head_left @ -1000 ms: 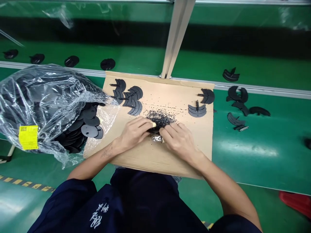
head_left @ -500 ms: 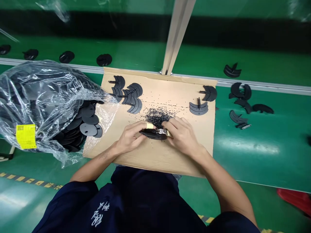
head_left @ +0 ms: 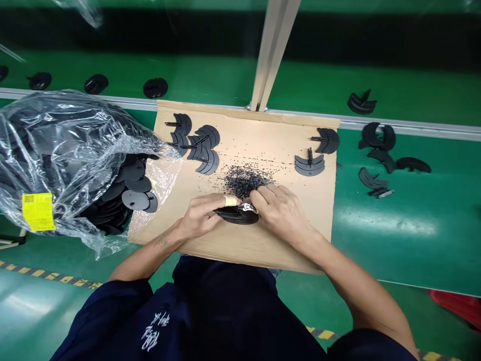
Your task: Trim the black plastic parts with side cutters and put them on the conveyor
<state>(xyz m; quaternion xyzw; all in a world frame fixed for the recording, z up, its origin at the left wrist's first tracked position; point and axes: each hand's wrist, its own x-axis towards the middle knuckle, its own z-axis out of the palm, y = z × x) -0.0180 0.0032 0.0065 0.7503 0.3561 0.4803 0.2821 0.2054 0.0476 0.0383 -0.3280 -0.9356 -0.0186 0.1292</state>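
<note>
My left hand (head_left: pixel 203 214), with pale yellow tape round one finger, grips the left end of a black curved plastic part (head_left: pixel 238 216). In my right hand (head_left: pixel 277 208) is a small pair of metal nippers (head_left: pixel 247 206), its head against the upper edge of that part. My fingers cover the handles, and the jaws are too small to make out. Just beyond both hands, a heap of tiny black plastic bits (head_left: pixel 246 179) is scattered over the cardboard sheet (head_left: pixel 225 246).
A clear plastic bag (head_left: pixel 67 145) of black discs lies at left. Several fan-shaped black parts (head_left: pixel 205 148) rest on the cardboard's far left, with two more (head_left: pixel 309 164) at far right. Loose black pieces (head_left: pixel 379 140) lie on the green table (head_left: pixel 391 250). A metal post (head_left: pixel 276 55) stands behind.
The black part has tipped slightly, showing more of its face, and the nippers have shifted a little left and down along its edge. The whole view has moved slightly.
</note>
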